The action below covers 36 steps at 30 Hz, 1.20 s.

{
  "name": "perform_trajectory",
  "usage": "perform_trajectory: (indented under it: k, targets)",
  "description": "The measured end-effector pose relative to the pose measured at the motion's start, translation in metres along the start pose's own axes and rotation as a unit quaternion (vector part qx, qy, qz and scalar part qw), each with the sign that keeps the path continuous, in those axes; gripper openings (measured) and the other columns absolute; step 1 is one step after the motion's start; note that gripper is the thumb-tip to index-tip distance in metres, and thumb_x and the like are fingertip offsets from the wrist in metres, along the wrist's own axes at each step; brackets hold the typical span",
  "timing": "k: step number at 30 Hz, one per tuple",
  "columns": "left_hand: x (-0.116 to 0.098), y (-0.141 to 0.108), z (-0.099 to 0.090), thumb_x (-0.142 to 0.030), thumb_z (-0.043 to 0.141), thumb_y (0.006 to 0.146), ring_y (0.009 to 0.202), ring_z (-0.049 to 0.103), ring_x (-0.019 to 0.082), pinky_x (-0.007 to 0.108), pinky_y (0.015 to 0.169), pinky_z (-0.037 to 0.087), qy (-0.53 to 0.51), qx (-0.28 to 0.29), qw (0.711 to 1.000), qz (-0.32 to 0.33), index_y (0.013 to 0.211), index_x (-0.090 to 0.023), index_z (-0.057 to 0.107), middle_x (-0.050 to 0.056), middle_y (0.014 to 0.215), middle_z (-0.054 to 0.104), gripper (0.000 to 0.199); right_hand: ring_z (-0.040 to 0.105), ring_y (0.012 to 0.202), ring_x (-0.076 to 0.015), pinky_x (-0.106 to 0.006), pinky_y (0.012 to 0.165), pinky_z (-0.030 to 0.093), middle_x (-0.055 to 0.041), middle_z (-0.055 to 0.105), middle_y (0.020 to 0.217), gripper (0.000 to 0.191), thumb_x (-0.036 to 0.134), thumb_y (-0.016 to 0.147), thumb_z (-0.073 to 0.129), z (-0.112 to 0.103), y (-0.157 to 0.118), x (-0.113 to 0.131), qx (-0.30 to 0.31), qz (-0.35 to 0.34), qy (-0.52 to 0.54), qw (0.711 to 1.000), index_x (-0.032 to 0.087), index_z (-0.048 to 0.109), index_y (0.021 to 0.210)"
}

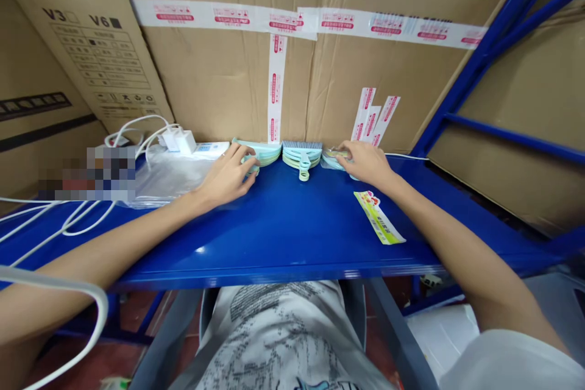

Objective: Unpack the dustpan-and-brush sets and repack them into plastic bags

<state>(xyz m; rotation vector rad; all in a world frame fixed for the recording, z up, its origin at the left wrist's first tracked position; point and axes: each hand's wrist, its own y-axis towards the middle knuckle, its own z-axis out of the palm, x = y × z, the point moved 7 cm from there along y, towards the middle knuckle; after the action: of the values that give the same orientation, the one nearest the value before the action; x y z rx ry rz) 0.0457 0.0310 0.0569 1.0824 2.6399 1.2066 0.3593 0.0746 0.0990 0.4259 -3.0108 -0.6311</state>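
The brush stack (301,159) stood between the hands, its handles running lengthwise toward the person. It lay to the right of the left hand (231,172) and to the left of the right hand (365,161) — the right slightly nearer. Left of the brush stack, the left fingers curved loosely, partly parted, over the pan stack (269,153); right of it, the right fingers bent over a wrapped bundle (329,160). Whether either hand pinched anything, I couldn't tell. Counted: one brush stack — two handle ends visible — one pan stack, one bundle, and one card (378,217) nearer the person, rightward.
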Motion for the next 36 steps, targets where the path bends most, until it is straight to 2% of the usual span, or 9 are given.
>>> perform_trajectory:
  k: [5, 10, 13, 18, 22, 25, 30, 33, 36]
  targets:
    - [0.0, 0.001, 0.0, -0.026, 0.053, 0.103, 0.116, 0.053, 0.037, 0.057, 0.096, 0.055, -0.015, 0.012, 1.0, -0.007, 0.111, -0.018, 0.071, 0.018, 0.123, 0.063, 0.021, 0.066, 0.129, -0.0461, -0.056, 0.1, 0.053, -0.0303, 0.062, 0.146, 0.073, 0.063, 0.104, 0.05, 0.033, -0.004, -0.026, 0.15, 0.103, -0.109, 0.977, 0.015, 0.047, 0.159]
    - [-0.001, 0.001, 0.0, -0.026, 0.052, 0.104, 0.115, 0.054, 0.035, 0.055, 0.096, 0.055, -0.004, 0.013, 1.0, -0.004, 0.11, -0.018, 0.071, 0.017, 0.122, 0.063, 0.021, 0.07, 0.126, -0.0456, -0.055, 0.099, 0.056, -0.0301, 0.066, 0.143, 0.067, 0.037, 0.099, 0.061, 0.039, -0.001, -0.04, 0.177, 0.123, -0.087, 0.973, 0.015, 0.046, 0.161]
    - [-0.001, 0.0, 0.0, -0.027, 0.052, 0.105, 0.115, 0.054, 0.035, 0.054, 0.096, 0.055, -0.003, 0.005, 1.0, -0.003, 0.111, -0.017, 0.07, 0.017, 0.122, 0.064, 0.022, 0.072, 0.121, -0.0443, -0.05, 0.093, 0.058, -0.0299, 0.069, 0.138, 0.069, 0.026, 0.092, 0.063, 0.029, 0.004, -0.053, 0.179, 0.125, -0.078, 0.973, 0.012, 0.051, 0.158]
    - [0.0, 0.001, -0.001, -0.026, 0.052, 0.104, 0.116, 0.054, 0.036, 0.054, 0.095, 0.055, -0.01, -0.001, 1.0, -0.004, 0.112, -0.017, 0.071, 0.018, 0.122, 0.064, 0.022, 0.077, 0.1, -0.0353, -0.044, 0.09, 0.059, -0.0247, 0.077, 0.12, 0.062, 0.019, 0.092, 0.059, -0.002, 0.016, -0.083, 0.123, 0.144, -0.049, 0.981, 0.008, 0.06, 0.152]
    - [0.0, 0.002, -0.003, -0.024, 0.053, 0.103, 0.116, 0.054, 0.036, 0.056, 0.097, 0.054, -0.026, -0.005, 1.0, -0.002, 0.112, -0.018, 0.071, 0.018, 0.122, 0.064, 0.021, 0.072, 0.072, -0.0258, -0.04, 0.078, 0.059, -0.0144, 0.078, 0.098, 0.056, 0.02, 0.094, 0.061, -0.02, 0.016, -0.117, 0.124, 0.167, 0.044, 0.977, 0.013, 0.064, 0.15]
    - [0.0, 0.002, -0.005, -0.023, 0.053, 0.103, 0.116, 0.054, 0.035, 0.055, 0.098, 0.053, -0.028, -0.014, 1.0, -0.004, 0.114, -0.019, 0.069, 0.016, 0.122, 0.064, 0.02, 0.069, 0.072, -0.0237, -0.041, 0.08, 0.058, -0.0126, 0.078, 0.099, 0.053, 0.024, 0.095, 0.066, -0.045, 0.009, -0.134, 0.081, 0.139, 0.125, 0.979, 0.018, 0.067, 0.147]
    - [-0.003, 0.003, -0.012, -0.021, 0.054, 0.102, 0.12, 0.058, 0.035, 0.055, 0.102, 0.053, -0.053, -0.036, 0.998, -0.014, 0.133, -0.017, 0.06, 0.017, 0.128, 0.064, 0.032, 0.066, 0.126, -0.0363, -0.05, 0.114, 0.048, -0.0145, 0.071, 0.14, 0.051, 0.038, 0.094, 0.069, -0.077, -0.009, -0.112, 0.01, -0.019, 0.22, 0.975, 0.021, 0.071, 0.141]
    - [-0.011, 0.004, -0.021, -0.02, 0.057, 0.101, 0.132, 0.058, 0.035, 0.058, 0.111, 0.05, -0.089, -0.066, 0.994, 0.005, 0.146, -0.017, 0.051, 0.02, 0.141, 0.061, 0.045, 0.065, 0.132, -0.0391, -0.055, 0.117, 0.048, -0.0075, 0.073, 0.141, 0.048, 0.049, 0.091, 0.072, -0.07, -0.013, -0.078, 0.014, -0.094, 0.272, 0.958, 0.029, 0.074, 0.135]
    - [-0.023, 0.004, -0.031, -0.017, 0.06, 0.1, 0.143, 0.056, 0.034, 0.06, 0.117, 0.048, -0.131, -0.098, 0.985, 0.047, 0.152, -0.019, 0.045, 0.021, 0.154, 0.057, 0.054, 0.069, 0.127, -0.0378, -0.055, 0.115, 0.051, -0.0074, 0.075, 0.138, 0.048, 0.052, 0.092, 0.073, -0.056, -0.013, -0.04, 0.029, -0.16, 0.301, 0.94, 0.029, 0.076, 0.133]
